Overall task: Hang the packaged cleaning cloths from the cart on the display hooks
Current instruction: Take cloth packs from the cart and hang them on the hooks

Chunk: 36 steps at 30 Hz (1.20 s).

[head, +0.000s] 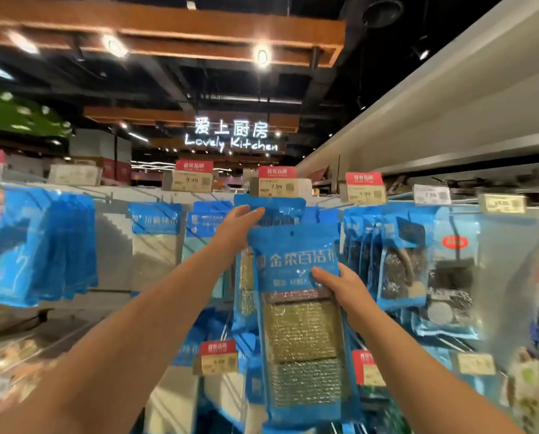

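Note:
My right hand (340, 286) grips a blue packet of cleaning cloths (299, 324) by its right edge, thumb across the front, and holds it upright before the display. The packet's hang hole is at its top. My left hand (240, 223) reaches up behind the packet's top left corner and touches the blue header of packets hanging on the hook (271, 208) under the 7.99 price tag (276, 183). The hook's tip is hidden behind those packets. The cart is out of view.
Rows of hooks carry blue packets: cloths at the left (42, 245) and centre left (155, 245), steel scourers at the right (403, 264). Price tags (193, 177) stick out above each hook. A lower row with tags (219, 358) hangs below. A grey shelf edge (450, 120) runs overhead at right.

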Tool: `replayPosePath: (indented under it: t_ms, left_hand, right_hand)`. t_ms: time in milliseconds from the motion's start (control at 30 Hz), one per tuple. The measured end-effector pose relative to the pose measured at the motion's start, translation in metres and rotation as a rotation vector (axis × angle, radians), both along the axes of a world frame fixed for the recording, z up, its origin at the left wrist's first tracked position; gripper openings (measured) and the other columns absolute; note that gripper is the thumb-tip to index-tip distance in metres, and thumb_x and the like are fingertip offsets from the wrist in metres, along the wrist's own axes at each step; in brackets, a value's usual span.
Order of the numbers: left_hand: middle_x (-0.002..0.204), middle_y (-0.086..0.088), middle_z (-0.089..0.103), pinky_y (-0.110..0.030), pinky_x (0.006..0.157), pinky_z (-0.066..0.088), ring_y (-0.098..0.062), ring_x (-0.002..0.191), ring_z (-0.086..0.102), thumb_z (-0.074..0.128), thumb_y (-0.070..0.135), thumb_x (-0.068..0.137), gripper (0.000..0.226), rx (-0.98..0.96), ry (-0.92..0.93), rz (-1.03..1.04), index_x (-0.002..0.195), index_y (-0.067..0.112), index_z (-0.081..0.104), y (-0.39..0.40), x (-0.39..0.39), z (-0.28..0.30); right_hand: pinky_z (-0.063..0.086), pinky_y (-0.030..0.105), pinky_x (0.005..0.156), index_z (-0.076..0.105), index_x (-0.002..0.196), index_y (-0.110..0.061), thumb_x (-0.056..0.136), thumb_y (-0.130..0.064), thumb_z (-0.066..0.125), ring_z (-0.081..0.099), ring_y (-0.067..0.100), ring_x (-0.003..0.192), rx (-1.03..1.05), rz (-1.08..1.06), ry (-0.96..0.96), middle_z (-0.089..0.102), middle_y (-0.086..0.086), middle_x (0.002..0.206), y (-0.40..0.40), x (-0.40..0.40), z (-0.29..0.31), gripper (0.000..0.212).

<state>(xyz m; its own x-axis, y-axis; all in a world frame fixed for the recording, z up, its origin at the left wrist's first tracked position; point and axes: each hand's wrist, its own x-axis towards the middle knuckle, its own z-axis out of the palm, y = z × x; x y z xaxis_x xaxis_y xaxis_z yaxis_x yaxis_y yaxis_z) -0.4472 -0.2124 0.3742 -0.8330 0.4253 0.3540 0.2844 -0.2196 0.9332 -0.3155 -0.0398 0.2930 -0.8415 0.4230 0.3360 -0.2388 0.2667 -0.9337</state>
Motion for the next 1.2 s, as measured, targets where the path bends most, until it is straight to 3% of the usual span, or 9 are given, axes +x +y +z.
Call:
replayPosePath:
  t_ms: [133, 300, 433, 533, 600, 733, 833, 933, 1200]
  left_hand:
    - [0.123, -0.003, 0.057, -0.039, 0.09, 0.053, -0.018, 0.104, 0.062, 0.068, 0.031, 0.085, 0.073, 0.095, 0.05, 0.101, 0.146, 0.029, 0.029, 0.029, -0.026, 0.043]
    - [0.098, 0.004, 0.065, -0.026, 0.071, 0.051, -0.011, 0.084, 0.063, 0.071, 0.028, 0.083, 0.052, 0.009, 0.353, 0.281, 0.131, 0.024, 0.051, 0.034, -0.045, 0.054]
    - [0.072, 0.002, 0.065, -0.031, 0.068, 0.049, -0.012, 0.066, 0.058, 0.067, 0.023, 0.086, 0.006, 0.036, 0.448, 0.343, 0.089, 0.021, 0.071, 0.027, -0.051, 0.063]
    - [0.067, 0.001, 0.067, -0.032, 0.069, 0.049, -0.011, 0.068, 0.06, 0.06, 0.03, 0.089, 0.02, -0.065, 0.522, 0.366, 0.07, 0.033, 0.066, 0.021, -0.051, 0.075]
    - [0.069, 0.006, 0.068, -0.026, 0.068, 0.046, -0.007, 0.067, 0.06, 0.059, 0.034, 0.091, 0.016, -0.103, 0.524, 0.369, 0.076, 0.033, 0.066, 0.017, -0.053, 0.081]
    - [0.072, 0.01, 0.069, -0.025, 0.059, 0.044, -0.005, 0.064, 0.057, 0.059, 0.032, 0.09, 0.012, -0.142, 0.549, 0.348, 0.08, 0.036, 0.063, 0.012, -0.055, 0.079]
    - [0.086, 0.003, 0.073, -0.036, 0.073, 0.051, -0.015, 0.083, 0.066, 0.062, 0.033, 0.087, 0.01, -0.16, 0.567, 0.331, 0.079, 0.038, 0.063, 0.01, -0.054, 0.075]
    - [0.094, 0.005, 0.072, -0.021, 0.066, 0.044, -0.009, 0.086, 0.064, 0.065, 0.031, 0.086, 0.009, -0.142, 0.541, 0.265, 0.094, 0.033, 0.066, 0.008, -0.053, 0.072]
    - [0.098, 0.01, 0.069, -0.027, 0.087, 0.052, -0.004, 0.09, 0.064, 0.068, 0.017, 0.085, 0.023, -0.102, 0.467, 0.035, 0.106, 0.027, 0.065, 0.0, -0.061, 0.055]
  right_hand:
    - [0.05, 0.037, 0.093, 0.058, 0.124, -0.021, 0.079, -0.047, 0.073, 0.063, 0.014, 0.108, 0.004, 0.033, -0.001, 0.065, -0.003, 0.124, 0.025, -0.028, 0.016, 0.054]
    - [0.045, 0.041, 0.1, 0.054, 0.131, -0.018, 0.066, -0.062, 0.075, 0.057, 0.018, 0.118, -0.033, 0.065, 0.067, 0.059, -0.003, 0.133, 0.033, -0.048, 0.035, 0.082]
    - [0.033, 0.039, 0.105, 0.029, 0.148, -0.012, 0.088, -0.04, 0.065, 0.039, 0.02, 0.133, -0.075, 0.063, 0.092, 0.037, -0.001, 0.148, 0.024, -0.06, 0.042, 0.075]
    - [0.036, 0.035, 0.101, 0.039, 0.14, -0.016, 0.089, -0.036, 0.065, 0.045, 0.015, 0.122, -0.059, 0.077, 0.089, 0.048, -0.013, 0.129, 0.011, -0.072, 0.049, 0.061]
    - [0.043, 0.034, 0.095, 0.053, 0.121, -0.016, 0.086, -0.039, 0.068, 0.056, 0.013, 0.112, -0.073, 0.081, 0.115, 0.06, -0.012, 0.119, 0.006, -0.083, 0.053, 0.045]
    - [0.043, 0.044, 0.103, 0.041, 0.142, -0.011, 0.07, -0.06, 0.073, 0.052, 0.024, 0.125, -0.092, 0.019, 0.153, 0.051, 0.002, 0.141, -0.002, -0.098, 0.058, 0.092]
    - [0.045, 0.035, 0.09, 0.052, 0.126, -0.009, 0.085, -0.041, 0.07, 0.06, 0.02, 0.106, -0.134, -0.012, 0.142, 0.061, 0.001, 0.124, -0.002, -0.106, 0.061, 0.055]
    - [0.044, 0.033, 0.083, 0.055, 0.118, -0.009, 0.086, -0.035, 0.07, 0.06, 0.014, 0.088, -0.141, -0.051, 0.143, 0.062, -0.006, 0.1, -0.008, -0.104, 0.066, 0.043]
    - [0.03, 0.039, 0.109, 0.021, 0.152, -0.007, 0.085, -0.049, 0.067, 0.032, 0.028, 0.141, -0.097, -0.15, 0.028, 0.026, 0.008, 0.157, -0.01, -0.107, 0.064, 0.091]
